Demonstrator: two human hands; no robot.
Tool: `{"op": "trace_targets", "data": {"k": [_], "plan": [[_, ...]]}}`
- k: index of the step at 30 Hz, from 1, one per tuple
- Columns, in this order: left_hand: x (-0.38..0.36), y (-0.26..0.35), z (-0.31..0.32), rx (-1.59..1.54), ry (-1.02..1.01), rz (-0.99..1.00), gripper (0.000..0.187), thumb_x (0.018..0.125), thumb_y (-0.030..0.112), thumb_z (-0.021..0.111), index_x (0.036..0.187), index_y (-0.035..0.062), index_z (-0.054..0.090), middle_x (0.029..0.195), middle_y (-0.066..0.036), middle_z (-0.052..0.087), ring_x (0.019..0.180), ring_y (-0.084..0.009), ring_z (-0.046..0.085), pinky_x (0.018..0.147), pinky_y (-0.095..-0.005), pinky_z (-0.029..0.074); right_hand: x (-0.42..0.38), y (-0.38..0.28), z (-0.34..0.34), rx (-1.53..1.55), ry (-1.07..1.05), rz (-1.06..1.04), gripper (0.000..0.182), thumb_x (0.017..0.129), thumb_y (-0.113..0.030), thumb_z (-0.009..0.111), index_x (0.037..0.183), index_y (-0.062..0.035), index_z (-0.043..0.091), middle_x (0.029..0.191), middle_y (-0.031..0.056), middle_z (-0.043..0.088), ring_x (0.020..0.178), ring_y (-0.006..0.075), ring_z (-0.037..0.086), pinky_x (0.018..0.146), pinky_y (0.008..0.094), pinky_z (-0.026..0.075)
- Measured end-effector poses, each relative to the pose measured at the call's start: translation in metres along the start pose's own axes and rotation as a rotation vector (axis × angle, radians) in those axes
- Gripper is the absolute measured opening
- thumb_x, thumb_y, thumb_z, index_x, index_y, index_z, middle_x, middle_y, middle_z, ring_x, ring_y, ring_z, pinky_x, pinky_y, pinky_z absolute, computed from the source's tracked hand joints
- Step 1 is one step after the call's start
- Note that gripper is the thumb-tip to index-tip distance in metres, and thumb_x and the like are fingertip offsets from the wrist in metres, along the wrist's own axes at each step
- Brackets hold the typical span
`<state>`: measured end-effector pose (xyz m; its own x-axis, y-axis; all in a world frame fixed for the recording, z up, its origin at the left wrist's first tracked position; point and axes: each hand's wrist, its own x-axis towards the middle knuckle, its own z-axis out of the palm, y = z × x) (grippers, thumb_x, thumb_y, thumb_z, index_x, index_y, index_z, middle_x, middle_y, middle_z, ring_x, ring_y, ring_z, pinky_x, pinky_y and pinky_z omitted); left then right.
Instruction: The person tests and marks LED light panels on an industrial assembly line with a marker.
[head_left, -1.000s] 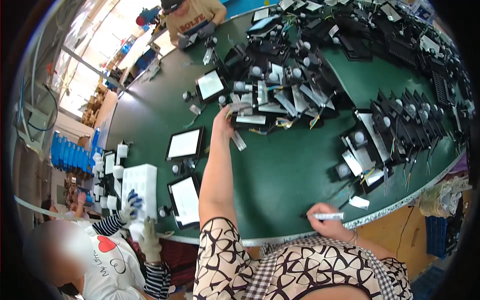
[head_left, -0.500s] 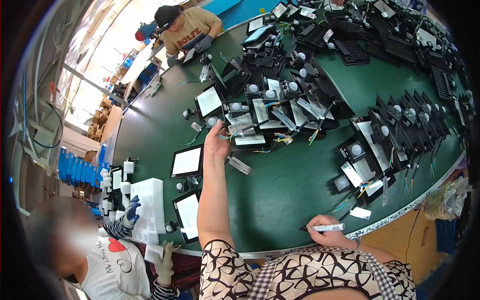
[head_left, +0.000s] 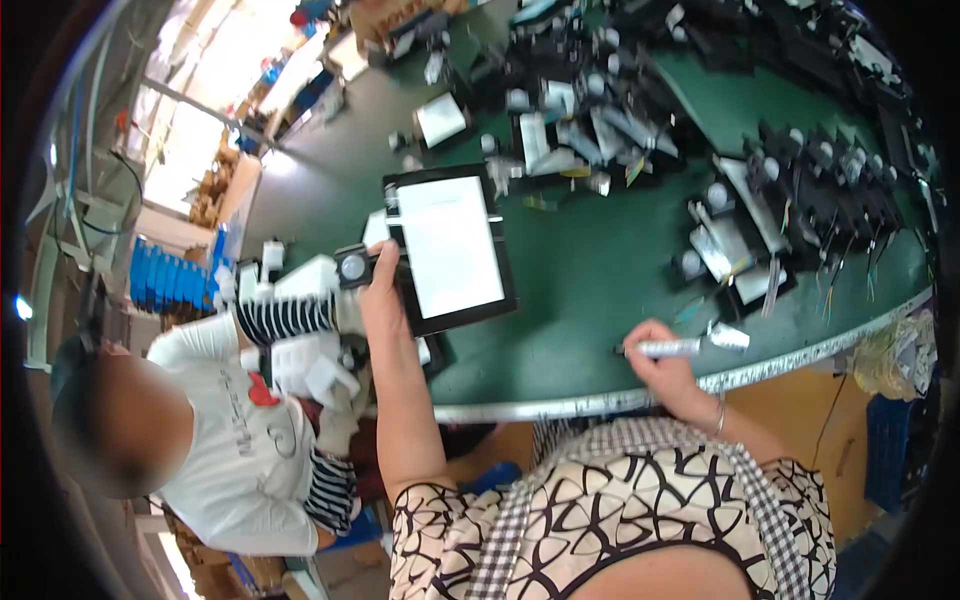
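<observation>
Presently the left hand grips a black floodlight panel by its left edge, lifted above the green table. Right hand is closed round a marker at the near table edge, right of the panel.

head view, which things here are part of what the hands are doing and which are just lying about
In hand:
left hand holding floodlight panel
right hand holding marker pen

Lying about:
pile of black floodlight units
row of wired units
green table

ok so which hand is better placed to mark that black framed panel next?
Right, probably. The right hand already holds the marker at the table edge, tip toward the panel. The left hand is busy gripping the panel's side.
</observation>
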<state>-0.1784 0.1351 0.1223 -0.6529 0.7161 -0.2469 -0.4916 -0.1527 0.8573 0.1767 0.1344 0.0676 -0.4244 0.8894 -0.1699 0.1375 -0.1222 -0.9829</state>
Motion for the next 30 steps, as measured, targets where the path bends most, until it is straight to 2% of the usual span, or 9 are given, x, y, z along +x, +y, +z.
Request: {"op": "trace_targets", "data": {"k": [2,4,7,8,11,15,18,23,30], "plan": [[-0.045,-0.019,0.008,0.000,0.063,-0.104,0.014,0.086,0.015,0.067,0.095,0.0093,0.058,0.090,-0.003,0.061,0.080,-0.0134,0.060,0.069,-0.0289,0.052,-0.002,0.004,-0.001,0.005,0.025,0.026,0.004,0.083,-0.007,0.059,0.084,-0.0039,0.057,0.074,-0.0015,0.054,0.069,0.0055,0.048,0.060,0.0224,0.039],[-0.073,-0.046,-0.005,0.065,0.032,-0.146,0.016,0.087,0.018,0.066,0.098,0.0096,0.057,0.093,-0.001,0.058,0.083,-0.0117,0.058,0.071,-0.0270,0.049,-0.002,0.009,-0.003,-0.026,0.030,-0.081,0.004,0.087,-0.005,0.057,0.087,-0.0067,0.054,0.069,-0.0045,0.049,0.059,0.0020,0.045,0.051,0.0177,0.035],[-0.097,-0.077,-0.025,0.176,0.066,-0.224,0.020,0.089,0.021,0.065,0.101,0.0078,0.056,0.096,0.000,0.056,0.089,-0.0107,0.055,0.077,-0.0273,0.046,-0.004,0.004,-0.005,-0.036,0.000,-0.037,0.004,0.086,-0.006,0.058,0.088,-0.0063,0.054,0.068,-0.0046,0.049,0.058,0.0016,0.044,0.051,0.0178,0.035],[-0.107,-0.076,-0.018,0.188,0.155,-0.206,0.020,0.089,0.021,0.064,0.101,0.0077,0.056,0.096,-0.001,0.057,0.089,-0.0112,0.055,0.078,-0.0274,0.046,-0.004,0.004,-0.005,0.000,-0.011,0.012,0.003,0.086,-0.006,0.057,0.088,-0.0061,0.054,0.068,-0.0046,0.049,0.058,0.0016,0.044,0.051,0.0177,0.034],[-0.107,-0.092,-0.044,0.124,0.160,-0.190,0.022,0.090,0.023,0.063,0.103,0.0070,0.055,0.098,-0.002,0.057,0.091,-0.0118,0.055,0.081,-0.0265,0.044,-0.001,-0.002,-0.004,0.012,-0.036,0.088,0.006,0.084,-0.007,0.059,0.088,-0.0043,0.057,0.071,-0.0053,0.051,0.063,0.0013,0.043,0.054,0.0192,0.034],[-0.104,-0.092,-0.045,0.167,0.164,-0.165,0.022,0.090,0.023,0.062,0.101,0.0059,0.056,0.098,-0.002,0.057,0.091,-0.0119,0.054,0.080,-0.0268,0.045,0.008,0.000,0.000,-0.024,-0.068,0.054,0.005,0.084,-0.008,0.060,0.087,-0.0048,0.057,0.069,-0.0052,0.051,0.063,0.0017,0.045,0.054,0.0192,0.036],[-0.106,-0.084,-0.034,0.177,0.138,-0.190,0.021,0.090,0.023,0.062,0.100,0.0053,0.056,0.097,-0.003,0.057,0.088,-0.0122,0.055,0.077,-0.0274,0.046,0.028,-0.005,0.007,0.038,-0.124,0.163,0.005,0.084,-0.009,0.061,0.085,-0.0053,0.057,0.067,-0.0050,0.052,0.060,0.0022,0.047,0.052,0.0199,0.037],[-0.108,-0.084,-0.030,0.164,0.143,-0.186,0.023,0.090,0.023,0.062,0.099,0.0037,0.055,0.092,-0.005,0.060,0.081,-0.0133,0.058,0.070,-0.0276,0.049,0.074,0.006,0.028,0.014,-0.114,0.039,0.009,0.083,-0.016,0.058,0.081,-0.0066,0.057,0.063,-0.0038,0.050,0.053,0.0041,0.046,0.049,0.0216,0.037],[-0.109,-0.086,-0.028,0.138,0.168,-0.170,0.026,0.087,0.024,0.066,0.100,0.0042,0.054,0.091,-0.006,0.060,0.079,-0.0136,0.059,0.067,-0.0275,0.050,0.087,0.012,0.035,-0.041,-0.137,-0.010,0.010,0.082,-0.015,0.058,0.078,-0.0059,0.057,0.064,-0.0050,0.048,0.058,0.0035,0.043,0.051,0.0217,0.035]]}}
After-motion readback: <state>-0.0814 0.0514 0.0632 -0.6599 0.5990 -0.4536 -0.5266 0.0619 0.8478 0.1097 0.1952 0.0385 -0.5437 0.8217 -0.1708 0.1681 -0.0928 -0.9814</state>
